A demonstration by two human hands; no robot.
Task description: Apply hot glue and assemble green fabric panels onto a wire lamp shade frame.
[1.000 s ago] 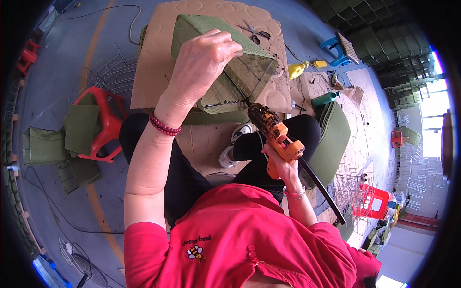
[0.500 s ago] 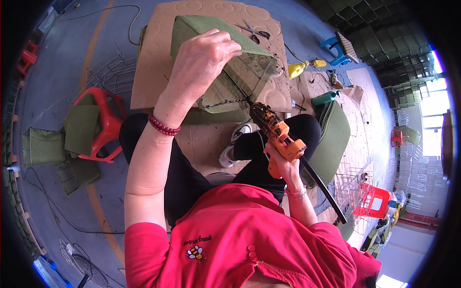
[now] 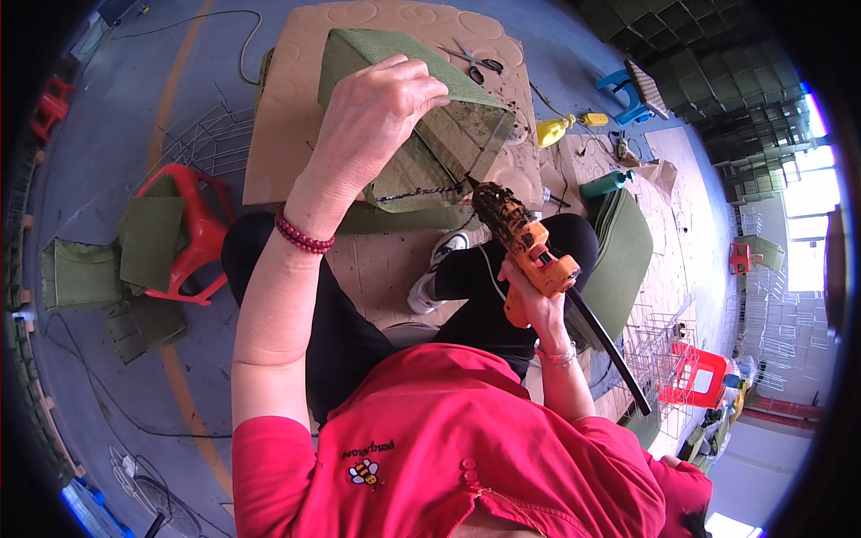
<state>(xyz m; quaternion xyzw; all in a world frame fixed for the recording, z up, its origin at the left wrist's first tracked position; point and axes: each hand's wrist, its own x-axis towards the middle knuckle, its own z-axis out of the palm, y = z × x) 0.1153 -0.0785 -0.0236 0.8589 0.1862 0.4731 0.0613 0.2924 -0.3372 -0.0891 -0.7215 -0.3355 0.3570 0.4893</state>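
Now, at the green box (image 3: pixel 457 134) tilted over the near edge of the cardboard-topped bench (image 3: pixel 287 134), the orange glue gun (image 3: pixel 529 247) has its tip slightly farther right than a second ago, at the right end of a dark, lumpy bead (image 3: pixel 421 194); that lower rim seems coated. Coarse weave forms the box's flat, angular sides. The right hand (image 3: pixel 535 303) grips the gun, whose nozzle (image 3: pixel 502 213) is crusted black and whose rear sprouts a smooth black stick (image 3: pixel 614 357). The left hand (image 3: pixel 384 100) curls over the box's upper rim, fingertips hidden, so its hold cannot be told. Black-handled scissors (image 3: pixel 476 65) lie toward the bench's far right corner
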